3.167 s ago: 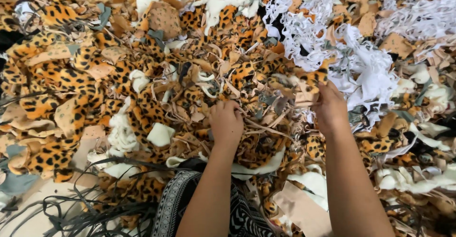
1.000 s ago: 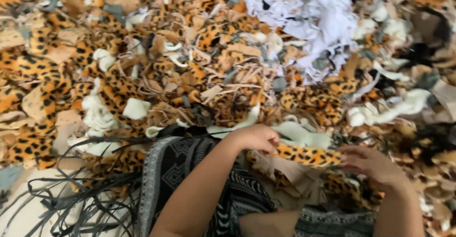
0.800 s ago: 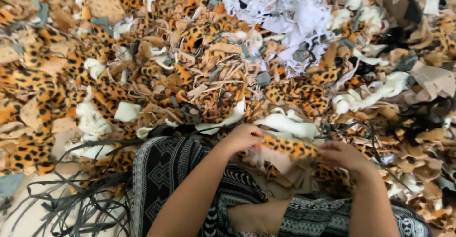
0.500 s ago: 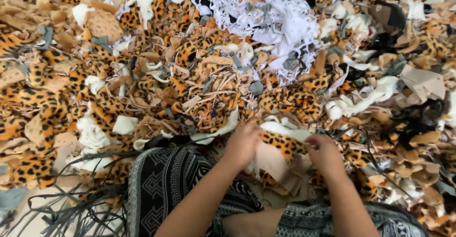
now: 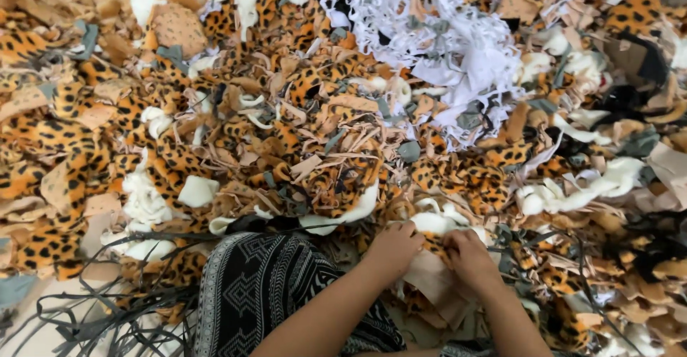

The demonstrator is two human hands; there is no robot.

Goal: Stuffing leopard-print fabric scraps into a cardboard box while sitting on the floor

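Leopard-print fabric scrap (image 5: 434,245) pinched between left hand (image 5: 392,248) and right hand (image 5: 469,252). Orange, tan and white offcuts (image 5: 458,56) blanket the floor.

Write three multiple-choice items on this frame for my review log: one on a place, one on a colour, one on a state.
1. Where does the heap of white shredded strips lie?
A. top, right of centre
B. bottom left corner
C. under the patterned cloth

2. What colours has the patterned cloth at the bottom edge?
A. red and yellow
B. black and white
C. plain green

3. What are the two hands doing?
A. resting flat, apart, on bare floor
B. both closed on one leopard-print scrap
C. one raised out of view

Answers:
1 A, the white strips sit high in the picture, right of the middle.
2 B, the cloth shows white line patterns on black.
3 B, the left hand and right hand meet on the leopard-print scrap, its pale backing hanging below.
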